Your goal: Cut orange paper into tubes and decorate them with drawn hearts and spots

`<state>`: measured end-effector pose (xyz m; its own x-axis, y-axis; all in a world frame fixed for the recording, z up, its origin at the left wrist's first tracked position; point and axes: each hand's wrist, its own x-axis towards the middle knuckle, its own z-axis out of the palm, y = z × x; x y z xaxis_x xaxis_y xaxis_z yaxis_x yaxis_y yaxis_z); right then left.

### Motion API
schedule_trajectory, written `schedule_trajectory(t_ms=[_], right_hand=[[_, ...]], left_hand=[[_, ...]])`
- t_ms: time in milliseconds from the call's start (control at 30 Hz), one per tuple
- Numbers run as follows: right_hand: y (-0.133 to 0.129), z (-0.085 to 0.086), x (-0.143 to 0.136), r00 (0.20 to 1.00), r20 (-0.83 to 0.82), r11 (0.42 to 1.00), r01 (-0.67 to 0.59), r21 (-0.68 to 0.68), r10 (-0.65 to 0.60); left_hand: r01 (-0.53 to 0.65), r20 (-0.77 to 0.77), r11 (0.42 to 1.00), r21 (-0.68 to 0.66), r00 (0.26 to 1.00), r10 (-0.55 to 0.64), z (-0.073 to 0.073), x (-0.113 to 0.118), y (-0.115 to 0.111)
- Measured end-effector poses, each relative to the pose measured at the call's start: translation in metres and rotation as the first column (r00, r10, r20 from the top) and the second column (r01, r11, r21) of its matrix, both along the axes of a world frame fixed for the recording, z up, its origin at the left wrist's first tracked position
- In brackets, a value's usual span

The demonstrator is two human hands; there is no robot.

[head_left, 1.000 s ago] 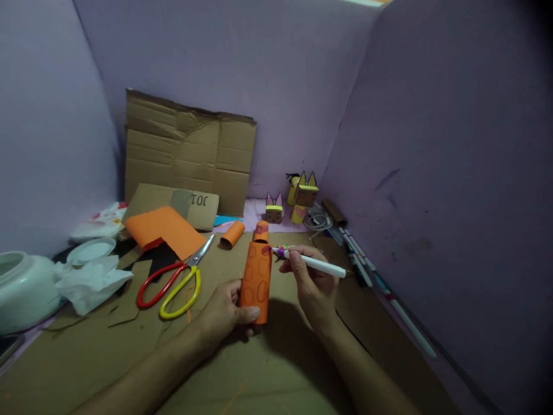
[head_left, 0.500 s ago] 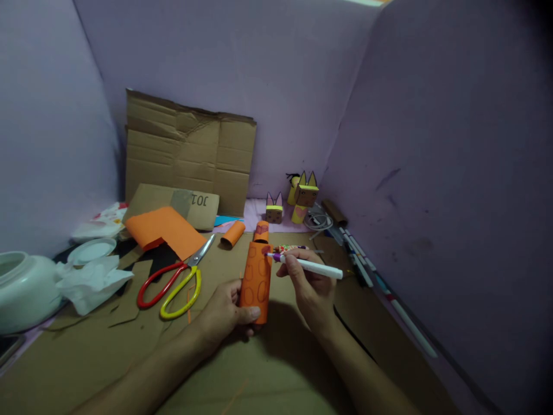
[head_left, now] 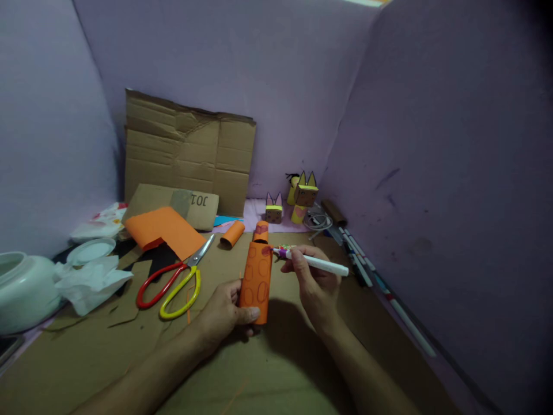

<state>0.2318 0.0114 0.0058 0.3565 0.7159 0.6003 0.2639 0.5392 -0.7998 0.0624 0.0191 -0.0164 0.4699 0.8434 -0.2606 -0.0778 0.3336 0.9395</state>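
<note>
My left hand (head_left: 231,311) grips the lower end of an orange paper tube (head_left: 256,282), thumb on its front. Several oval outlines are drawn on the tube, and the one at its upper right is coloured in dark. Between the fingers of my right hand (head_left: 317,288) is a white marker (head_left: 319,264) with a purple section near its tip. That tip is at the tube's upper right edge; whether it touches I cannot tell. Just beyond the tube's top stands a smaller orange roll (head_left: 261,231) with a dark heart shape on it.
Red-and-yellow-handled scissors (head_left: 179,282) lie left of my left hand, near orange paper (head_left: 166,230) and another orange roll (head_left: 233,234). A white jar (head_left: 28,291) and crumpled tissue (head_left: 93,282) are farther left. Paper animal figures (head_left: 306,196) stand at the back; markers (head_left: 401,317) line the right wall.
My right hand and the marker have shifted slightly right, the tip moving from the coloured oval to the tube's edge. My left hand and the tube stay in place.
</note>
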Motion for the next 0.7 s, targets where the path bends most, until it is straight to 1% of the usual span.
schedule_trajectory(t_ms=[133, 267, 367, 567, 700], right_hand=[[0.0002, -0.0024, 0.0003, 0.998, -0.042, 0.999, -0.035, 0.000, 0.035], [0.0002, -0.0029, 0.0008, 0.999, -0.031, 0.999, -0.045, 0.002, 0.045], [0.0003, -0.0016, 0.0008, 0.999, -0.031, 1.000, -0.031, 0.003, 0.031], [-0.0006, 0.0001, 0.0008, 1.000, 0.020, 1.000, -0.001, 0.004, 0.001], [-0.0011, -0.0003, 0.0009, 1.000, 0.028, 1.000, -0.003, -0.005, 0.003]], left_hand=[[0.001, -0.003, 1.000, 0.006, 1.000, -0.001, 0.0009, -0.0001, -0.0001], [-0.007, -0.030, 1.000, 0.002, 1.000, 0.007, 0.0001, -0.0002, -0.0005], [-0.013, -0.039, 1.000, -0.004, 0.999, 0.013, 0.0005, -0.0001, -0.0006], [-0.003, -0.029, 1.000, -0.001, 1.000, 0.003, 0.0057, 0.0006, -0.0013], [-0.013, -0.033, 1.000, -0.007, 0.999, 0.012, 0.0034, 0.0006, -0.0015]])
